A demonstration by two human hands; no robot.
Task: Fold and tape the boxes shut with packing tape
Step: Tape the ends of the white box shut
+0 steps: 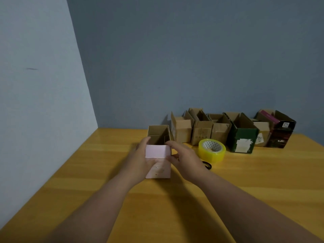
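Now: pink box upright between both hands, top flaps still open

Pink box [158, 161] stands upright on the wooden table [245, 181], dead ahead at 12 o'clock from the person, near table centre. Long axis vertical; open mouth faces up, brown inside visible. Near flap hangs folded down over the front face, far flap stands up at the back.

Left hand [140, 160] grips the box's left side, fingers curled over the left top edge, thumb on the front face. Right hand [184, 159] holds the right side, fingers curled at the right top corner, thumb near the front edge. Both hands touch the box and look equally near; neither is free.

Tape roll [212, 150], yellow-clear, lies flat at about 2 o'clock from the box, just beside the right hand, so the right hand is the nearer one for it. A dark small item [207, 165] sits just behind the right wrist, too hidden to name.

Row of other open boxes [228, 128] runs along the wall from 1 to 3 o'clock, well behind the tape.

Judgement: folding step, early in the task. Flaps need turning inward across the mouth before tape; one hand must keep the tall box steady or it may tip.
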